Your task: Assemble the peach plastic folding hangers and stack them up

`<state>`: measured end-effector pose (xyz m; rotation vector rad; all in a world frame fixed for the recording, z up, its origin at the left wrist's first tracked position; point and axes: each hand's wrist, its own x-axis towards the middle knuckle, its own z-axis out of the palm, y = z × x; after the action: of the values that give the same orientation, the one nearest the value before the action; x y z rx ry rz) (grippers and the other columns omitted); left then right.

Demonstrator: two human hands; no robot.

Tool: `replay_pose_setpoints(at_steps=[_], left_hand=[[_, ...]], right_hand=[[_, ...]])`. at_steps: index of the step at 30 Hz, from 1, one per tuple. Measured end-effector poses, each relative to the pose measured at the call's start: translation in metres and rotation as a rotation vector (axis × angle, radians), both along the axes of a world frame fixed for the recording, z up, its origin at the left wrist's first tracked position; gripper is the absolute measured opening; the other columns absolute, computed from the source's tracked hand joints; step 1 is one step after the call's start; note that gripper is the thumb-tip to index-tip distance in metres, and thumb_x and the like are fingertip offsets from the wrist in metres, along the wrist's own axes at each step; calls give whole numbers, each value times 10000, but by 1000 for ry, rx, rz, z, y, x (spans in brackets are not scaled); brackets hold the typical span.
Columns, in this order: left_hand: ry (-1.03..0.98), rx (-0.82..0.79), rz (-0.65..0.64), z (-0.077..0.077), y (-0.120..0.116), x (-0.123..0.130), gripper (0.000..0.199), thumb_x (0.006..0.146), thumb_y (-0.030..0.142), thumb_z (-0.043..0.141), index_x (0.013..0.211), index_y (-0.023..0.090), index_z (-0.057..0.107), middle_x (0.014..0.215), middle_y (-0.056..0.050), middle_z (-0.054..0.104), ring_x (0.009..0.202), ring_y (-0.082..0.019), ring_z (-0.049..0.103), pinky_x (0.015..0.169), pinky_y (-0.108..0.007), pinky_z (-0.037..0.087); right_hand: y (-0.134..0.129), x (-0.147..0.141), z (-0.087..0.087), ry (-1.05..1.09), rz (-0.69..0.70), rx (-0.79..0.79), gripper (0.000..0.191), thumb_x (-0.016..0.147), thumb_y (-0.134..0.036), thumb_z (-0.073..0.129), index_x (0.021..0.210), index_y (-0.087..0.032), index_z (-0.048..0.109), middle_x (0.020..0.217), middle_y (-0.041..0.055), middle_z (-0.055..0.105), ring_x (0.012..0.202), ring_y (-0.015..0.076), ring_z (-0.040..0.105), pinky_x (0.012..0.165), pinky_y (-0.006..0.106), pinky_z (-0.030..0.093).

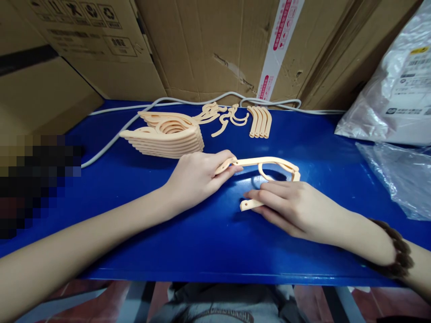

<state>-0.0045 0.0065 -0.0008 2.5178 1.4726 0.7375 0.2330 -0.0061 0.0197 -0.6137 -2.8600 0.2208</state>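
blue and glossy, the counter (pixel 202 251) reaches brown cardboard boxes (pixel 205 54), a white cable (pixel 232 94) along its back. over its middle, the left hand (pixel 198 177) pinches a cream jointed piece (pixel 262 160) between its fingers; the right hand (pixel 299 206) curls its fingers around the piece's folded-back arm.

Carton (pixel 84 63), between ten and eleven o'clock: is showing a recycling-arrows sign (pixel 109 11). White tape (pixel 278 56), one o'clock: is bearing illegible red print. Bag label (pixel 412 83), two o'clock: is carrying a barcode (pixel 419 60). Garment (pixel 215 312), six o'clock: is displaying unclear lettering.
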Motion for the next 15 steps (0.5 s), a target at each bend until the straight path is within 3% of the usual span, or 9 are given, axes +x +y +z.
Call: replay_pose_setpoints(at_steps=[5,15], left_hand=[[-44,41,-20,0,-2,2,228,973,421,529,980,231,653,708,53,681,569,-114,593,532,-217,317],[-66,29,-109,-3,-1,1,185,975,394,529,992,240,629,776,63,699,632,-117,639,555,-221,339]], right_hand=[[1,2,-3,-99,-3,147,377,1056,-351,306,1176,-192,626,711,1,655,544,109,581,514,252,342],[6,3,-3,-100,-18,-33,309,1020,-299,387,1169,-176,628,804,58,698,619,137,613,608,254,400]])
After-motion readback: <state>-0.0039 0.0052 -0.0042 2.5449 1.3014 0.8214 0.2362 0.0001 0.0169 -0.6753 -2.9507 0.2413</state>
